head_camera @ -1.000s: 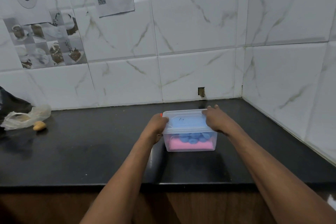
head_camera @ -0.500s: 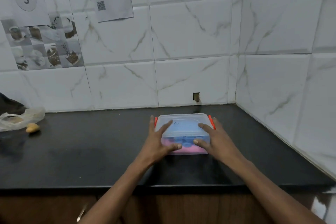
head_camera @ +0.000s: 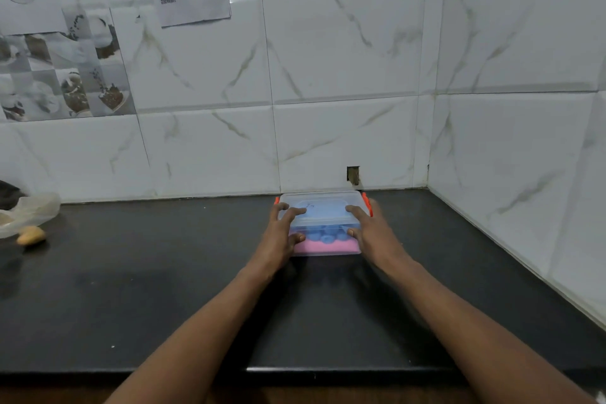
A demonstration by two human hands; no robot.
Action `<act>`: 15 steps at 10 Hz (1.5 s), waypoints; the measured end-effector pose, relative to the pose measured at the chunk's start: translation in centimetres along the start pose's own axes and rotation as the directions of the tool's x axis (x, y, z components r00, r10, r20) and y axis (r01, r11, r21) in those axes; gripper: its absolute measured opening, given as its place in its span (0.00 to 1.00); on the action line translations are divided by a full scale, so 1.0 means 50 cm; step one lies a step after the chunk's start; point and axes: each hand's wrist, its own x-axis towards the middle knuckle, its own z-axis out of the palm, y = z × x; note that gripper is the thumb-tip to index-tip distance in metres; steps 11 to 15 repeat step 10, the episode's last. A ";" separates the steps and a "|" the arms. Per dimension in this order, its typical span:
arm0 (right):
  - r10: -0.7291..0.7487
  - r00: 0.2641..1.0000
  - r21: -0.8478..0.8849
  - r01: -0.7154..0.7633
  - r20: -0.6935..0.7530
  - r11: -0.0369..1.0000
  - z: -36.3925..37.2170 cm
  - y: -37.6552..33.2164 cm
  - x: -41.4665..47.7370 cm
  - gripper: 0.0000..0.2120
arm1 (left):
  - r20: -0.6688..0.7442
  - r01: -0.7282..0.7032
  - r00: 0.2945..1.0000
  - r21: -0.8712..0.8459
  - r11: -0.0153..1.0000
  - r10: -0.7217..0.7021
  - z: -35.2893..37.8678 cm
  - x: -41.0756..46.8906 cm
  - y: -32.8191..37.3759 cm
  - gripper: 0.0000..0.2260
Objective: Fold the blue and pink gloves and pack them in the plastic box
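Observation:
A clear plastic box (head_camera: 324, 207) with a lid and orange side clips stands on the black counter, close to the back wall. Through its front wall I see the blue glove (head_camera: 328, 234) lying on top of the pink glove (head_camera: 324, 247). My left hand (head_camera: 280, 236) grips the box's left end, fingers spread on the lid and thumb on the front wall. My right hand (head_camera: 370, 233) holds the right end the same way, beside an orange clip (head_camera: 366, 202).
The black counter (head_camera: 164, 289) runs to a tiled corner at the right. At the far left lie a crumpled plastic bag (head_camera: 29, 211) and a small yellowish lump (head_camera: 31, 235). Papers hang on the back wall.
Both hands have slid the box away from me toward the back wall. A second ago they pressed at the lid's far corners; now they clasp its ends.

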 end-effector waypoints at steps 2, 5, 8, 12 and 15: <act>-0.028 0.999 0.013 0.029 -0.018 0.999 0.056 0.056 0.194 0.22 | 0.001 -0.005 1.000 -0.070 0.998 0.005 0.049 0.177 -0.094 0.25; -0.039 0.996 -0.027 0.037 -0.086 0.999 0.122 0.115 0.414 0.23 | 0.029 0.010 1.000 -0.062 0.998 -0.008 0.091 0.390 -0.192 0.24; -0.107 0.994 -0.489 0.102 0.018 0.866 0.086 0.075 0.417 0.31 | 0.130 -0.082 0.991 0.445 0.892 0.026 0.058 0.417 -0.193 0.28; 0.055 0.951 -0.511 0.114 0.304 0.852 0.025 0.023 0.422 0.41 | 0.286 -0.072 0.949 0.604 0.793 -0.132 0.038 0.415 -0.122 0.35; 0.055 0.951 -0.511 0.114 0.304 0.852 0.025 0.023 0.422 0.41 | 0.286 -0.072 0.949 0.604 0.793 -0.132 0.038 0.415 -0.122 0.35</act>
